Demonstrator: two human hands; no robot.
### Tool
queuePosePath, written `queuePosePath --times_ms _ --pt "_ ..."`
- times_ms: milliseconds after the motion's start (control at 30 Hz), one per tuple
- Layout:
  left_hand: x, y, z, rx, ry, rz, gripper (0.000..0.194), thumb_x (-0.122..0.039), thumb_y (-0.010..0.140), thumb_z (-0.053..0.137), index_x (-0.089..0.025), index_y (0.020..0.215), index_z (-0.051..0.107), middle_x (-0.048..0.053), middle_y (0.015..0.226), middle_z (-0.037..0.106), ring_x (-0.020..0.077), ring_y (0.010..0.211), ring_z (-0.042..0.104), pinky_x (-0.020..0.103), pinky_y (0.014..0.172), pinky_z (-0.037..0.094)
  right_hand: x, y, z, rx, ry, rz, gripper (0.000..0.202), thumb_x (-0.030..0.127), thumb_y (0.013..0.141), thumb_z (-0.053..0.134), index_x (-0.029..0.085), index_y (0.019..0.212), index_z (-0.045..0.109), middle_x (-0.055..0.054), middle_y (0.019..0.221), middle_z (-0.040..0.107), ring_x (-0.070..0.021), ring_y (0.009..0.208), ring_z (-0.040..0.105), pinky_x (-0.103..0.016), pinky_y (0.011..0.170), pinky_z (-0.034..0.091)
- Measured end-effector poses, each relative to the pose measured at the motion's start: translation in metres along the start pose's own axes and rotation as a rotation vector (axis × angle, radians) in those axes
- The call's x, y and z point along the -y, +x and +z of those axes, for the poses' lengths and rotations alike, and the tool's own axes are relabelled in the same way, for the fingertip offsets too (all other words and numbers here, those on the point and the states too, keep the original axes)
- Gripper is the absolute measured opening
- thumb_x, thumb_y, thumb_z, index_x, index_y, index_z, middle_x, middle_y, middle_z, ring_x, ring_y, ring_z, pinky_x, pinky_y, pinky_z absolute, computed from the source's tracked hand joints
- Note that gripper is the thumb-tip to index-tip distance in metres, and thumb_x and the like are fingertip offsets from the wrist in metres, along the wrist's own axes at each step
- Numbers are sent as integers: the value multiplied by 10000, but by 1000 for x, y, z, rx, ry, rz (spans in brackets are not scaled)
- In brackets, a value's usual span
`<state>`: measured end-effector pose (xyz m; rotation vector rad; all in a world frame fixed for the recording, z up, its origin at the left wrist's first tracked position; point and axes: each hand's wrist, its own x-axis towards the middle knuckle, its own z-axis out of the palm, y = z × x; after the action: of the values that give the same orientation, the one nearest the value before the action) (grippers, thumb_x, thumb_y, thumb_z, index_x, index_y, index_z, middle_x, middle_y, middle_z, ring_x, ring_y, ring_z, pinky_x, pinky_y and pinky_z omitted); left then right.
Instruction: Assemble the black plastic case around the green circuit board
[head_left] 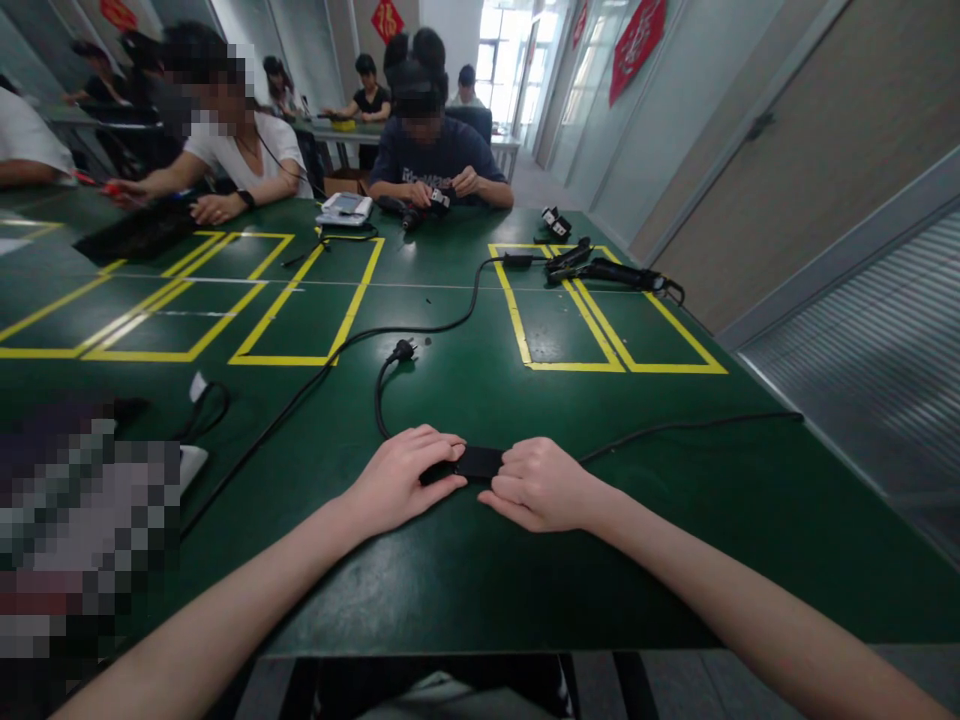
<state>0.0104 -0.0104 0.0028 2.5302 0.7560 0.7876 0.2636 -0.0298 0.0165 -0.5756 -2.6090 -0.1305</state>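
Near the front of the green table, a black power adapter [480, 462] lies between my hands, its dark casing visible in the gap. My left hand [405, 470] is closed around its left end, thumb and fingers on opposite sides. The right end is gripped by my right hand [544, 487], with the fingers curled over it. From the left side a short cord runs up to a black mains plug [403, 350] on the table. A thin black cable [690, 424] leads from behind my right hand toward the right edge. My fingers hide both ends of the adapter.
The green table [615, 580] carries yellow tape rectangles [574, 367]. A long black cable [352, 337] crosses it to a black tool [615, 273] at back right. A co-worker [442, 160] opposite handles a small part; another person [240, 150] works at left. A white device [345, 208] lies farther back.
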Motion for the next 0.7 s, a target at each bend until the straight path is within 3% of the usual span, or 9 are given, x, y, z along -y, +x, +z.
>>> queuePosePath --times_ms 367,500,633,700 --pt "1 0 0 -4 18 -22 126 -317 1005 656 -200 1047 672 92 1154 775 230 987 708 363 860 580 6 2 9 -4 -4 12 437 227 1053 512 200 621 573 6 542 584 -134 510 482 -318 552 301" --pt "1 -1 -1 15 33 -34 119 -290 984 677 -210 1071 668 80 1167 771 228 994 704 358 847 585 5 1 12 50 44 39 426 217 1034 542 196 609 559 12 535 573 -127 506 475 -310 555 297" --pt "1 -1 -1 66 95 -18 224 -282 952 718 -218 1156 651 89 1235 750 253 1075 683 390 888 577 -2 -2 9 -80 81 53 383 260 1019 564 206 641 536 5 583 562 -139 548 480 -299 562 319" --pt "0 -1 0 93 118 -8 237 -274 951 723 -215 1167 643 89 1245 746 262 1096 674 401 904 565 -5 -2 7 -128 82 101 301 330 993 607 203 722 580 -35 704 626 -169 644 535 -306 603 381"
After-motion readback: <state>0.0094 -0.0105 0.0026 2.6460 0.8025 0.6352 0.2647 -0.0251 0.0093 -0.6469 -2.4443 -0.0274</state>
